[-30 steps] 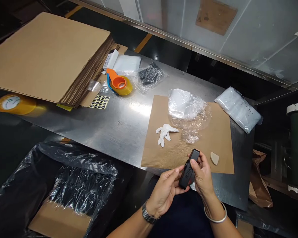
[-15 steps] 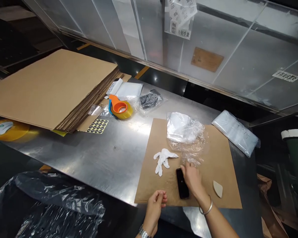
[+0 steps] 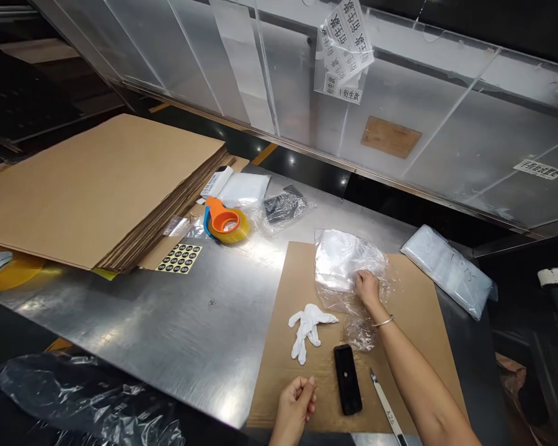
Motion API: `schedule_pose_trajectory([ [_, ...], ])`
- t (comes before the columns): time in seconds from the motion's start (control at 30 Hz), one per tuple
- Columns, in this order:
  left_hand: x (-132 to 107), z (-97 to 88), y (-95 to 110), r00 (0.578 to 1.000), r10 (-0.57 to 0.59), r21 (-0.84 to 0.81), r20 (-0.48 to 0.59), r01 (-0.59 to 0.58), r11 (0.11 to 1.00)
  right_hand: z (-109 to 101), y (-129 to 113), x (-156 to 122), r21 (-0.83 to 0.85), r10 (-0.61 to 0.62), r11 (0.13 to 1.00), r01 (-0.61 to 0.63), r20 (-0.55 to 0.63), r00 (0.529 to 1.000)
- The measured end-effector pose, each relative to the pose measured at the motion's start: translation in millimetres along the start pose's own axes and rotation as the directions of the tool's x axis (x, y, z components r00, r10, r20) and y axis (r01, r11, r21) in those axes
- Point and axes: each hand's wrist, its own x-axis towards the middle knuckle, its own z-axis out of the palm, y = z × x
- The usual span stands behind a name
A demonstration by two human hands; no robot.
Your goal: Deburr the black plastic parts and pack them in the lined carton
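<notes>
My right hand [image 3: 367,288] reaches over a stack of clear plastic bags [image 3: 337,260], its fingers pinched at the bags' right side. Below lies a crumpled clear bag [image 3: 359,332]. My left hand [image 3: 297,402] hovers at the front of the brown cardboard sheet [image 3: 279,384], thumb pressed against curled fingers; whatever is between them is not discernible. Between the hands, a long black box [image 3: 347,379] with a small pale spot in it rests on the cardboard. To its right is a craft knife [image 3: 385,402] with a white handle. A white glove [image 3: 309,328] lies left of the box.
A stack of cardboard sheets [image 3: 121,179] covers the table's left end. Nearby are an orange tape dispenser [image 3: 224,221] and a round-sticker sheet [image 3: 180,259]. A packed bag bundle [image 3: 449,269] sits at right. Behind the metal table [image 3: 190,334] stands a translucent panel [image 3: 400,80].
My right hand has moved from beside the black box up to the stacked bags. The craft knife now shows, while the beige wedge piece is out of sight. The view has tilted up slightly.
</notes>
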Motion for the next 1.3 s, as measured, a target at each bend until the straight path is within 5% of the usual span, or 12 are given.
schedule_pose_trajectory([
  [0.17, 7.9, 10.0, 28.3, 0.996, 0.071, -0.033, 0.055, -0.069, 0.997, -19.2, 8.0, -14.7, 0.094, -0.103, 0.99, 0.109, -0.063, 0.993],
  [0.33, 23.6, 48.7, 66.8, 0.969, 0.166, -0.142, 0.181, -0.141, 0.98, -38.3, -12.7, -64.0, 0.095, -0.159, 0.98, 0.176, -0.165, 0.973],
  [0.5, 37.4, 87.2, 83.9, 0.913, 0.121, -0.429, 0.39, 0.064, 0.901, -37.6, -58.0, -136.2, 0.069, -0.264, 0.96, 0.273, -0.115, 0.958],
  [0.63, 33.9, 82.2, 78.6, 0.909, 0.052, -0.425, 0.414, 0.143, 0.894, -46.7, -66.8, -176.6, 0.14, -0.358, 0.921, 0.364, -0.067, 0.931],
  [0.7, 25.8, 70.8, 74.3, 0.904, 0.023, -0.418, 0.426, 0.174, 0.892, -57.9, -55.1, -184.4, 0.26, -0.275, 0.918, 0.3, -0.13, 0.953],
  [0.77, 15.4, 59.0, 69.9, 0.885, -0.013, -0.391, 0.465, 0.219, 0.894, -68.7, -37.3, -184.2, 0.47, -0.004, 0.88, 0.071, -0.142, 0.99],
  [0.83, 5.2, 50.0, 65.3, 0.857, -0.047, -0.353, 0.513, 0.261, 0.899, -75.5, -19.6, -180.1, 0.64, 0.206, 0.75, -0.168, 0.015, 0.979],
  [0.9, -3.0, 44.9, 60.1, 0.843, -0.068, -0.316, 0.533, 0.273, 0.909, -77.5, -6.7, -177.5, 0.709, 0.183, 0.644, -0.287, 0.222, 0.958],
  [0.97, -8.5, 42.7, 53.9, 0.865, -0.068, -0.255, 0.497, 0.22, 0.942, -76.7, 0.1, -179.7, 0.728, 0.096, 0.611, -0.31, 0.32, 0.943],
  [1.07, -14.8, 41.6, 43.0, 0.963, 0.073, -0.114, 0.261, -0.044, 0.992, -76.0, 0.8, -190.2, 0.745, 0.059, 0.586, -0.319, 0.354, 0.933],
  [1.17, -25.1, 41.4, 32.4, 0.964, 0.264, 0.003, 0.036, -0.264, 0.964, -77.7, -6.7, -203.0, 0.742, 0.043, 0.601, -0.299, 0.343, 0.938],
  [1.3, -44.1, 47.5, 22.4, 0.933, 0.325, 0.133, 0.151, -0.345, 0.929, -77.4, -21.6, -216.7, 0.72, -0.048, 0.657, -0.223, 0.335, 0.941],
])
